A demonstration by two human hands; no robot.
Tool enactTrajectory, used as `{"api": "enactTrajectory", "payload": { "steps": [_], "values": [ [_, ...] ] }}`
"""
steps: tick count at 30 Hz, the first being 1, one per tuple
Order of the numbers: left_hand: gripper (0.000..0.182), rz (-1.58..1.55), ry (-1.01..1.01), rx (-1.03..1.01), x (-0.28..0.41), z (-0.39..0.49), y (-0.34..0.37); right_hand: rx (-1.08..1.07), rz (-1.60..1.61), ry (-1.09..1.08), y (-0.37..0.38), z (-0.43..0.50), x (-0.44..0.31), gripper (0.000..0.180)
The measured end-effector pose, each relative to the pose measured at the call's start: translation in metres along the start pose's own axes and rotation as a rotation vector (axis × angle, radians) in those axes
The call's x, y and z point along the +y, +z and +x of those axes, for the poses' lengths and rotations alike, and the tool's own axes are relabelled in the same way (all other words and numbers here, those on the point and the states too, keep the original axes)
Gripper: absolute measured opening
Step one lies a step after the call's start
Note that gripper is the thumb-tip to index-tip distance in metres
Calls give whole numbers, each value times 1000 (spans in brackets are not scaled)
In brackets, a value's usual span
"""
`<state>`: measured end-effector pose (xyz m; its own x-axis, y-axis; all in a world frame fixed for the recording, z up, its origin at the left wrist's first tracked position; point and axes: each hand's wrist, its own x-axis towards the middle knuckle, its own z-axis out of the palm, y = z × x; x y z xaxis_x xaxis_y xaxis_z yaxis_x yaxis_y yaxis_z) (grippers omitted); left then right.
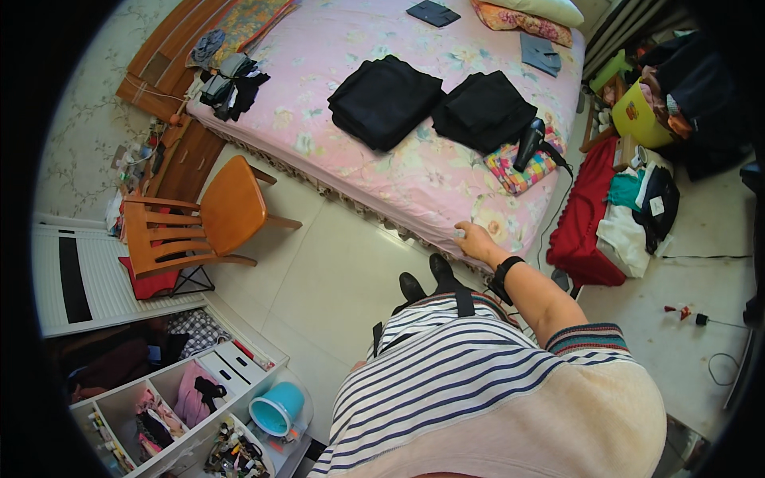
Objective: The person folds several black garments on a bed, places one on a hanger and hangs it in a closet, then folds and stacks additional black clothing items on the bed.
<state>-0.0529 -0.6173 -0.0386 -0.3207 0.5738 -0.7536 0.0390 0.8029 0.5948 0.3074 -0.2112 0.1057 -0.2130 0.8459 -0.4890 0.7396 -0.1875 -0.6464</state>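
My right hand (476,241) reaches over the near edge of the bed with its fingers spread and nothing held; a black band circles the wrist. Just a sliver of my left hand (358,365) shows beside my striped shirt, too little to judge. On the floral pink bed sheet (287,143) lie two black folded cloths, one larger (385,103) and one on the right (484,111). A dark hair dryer (529,144) rests on a colourful patterned folded cloth (508,170). Farther back are a dark folded garment (433,13) and a grey-blue one (539,55).
A wooden chair (233,206) stands left of the bed. Dark clothes (230,86) are heaped on its left corner. Right of the bed are a red cloth (588,221), a yellow basket (639,119) and a trailing cord. Open shelving (149,382) and a blue bucket (278,409) sit lower left.
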Motion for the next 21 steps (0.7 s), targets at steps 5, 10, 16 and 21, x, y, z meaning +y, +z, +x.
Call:
{"api": "enactTrajectory", "payload": {
  "steps": [5,10,16,21],
  "values": [
    [21,38,19,4,13,6,-9,7,-46,-35,-1,-1,8,43],
    [19,159,63,-20,23,32,-8,110,-191,-84,-2,-16,37,44],
    [17,-73,0,-110,73,20,6,-23,-231,93,-5,-42,70,44],
    [17,183,-13,-83,125,-2,3,-57,-237,161,-3,-52,78,41]
  ]
}}
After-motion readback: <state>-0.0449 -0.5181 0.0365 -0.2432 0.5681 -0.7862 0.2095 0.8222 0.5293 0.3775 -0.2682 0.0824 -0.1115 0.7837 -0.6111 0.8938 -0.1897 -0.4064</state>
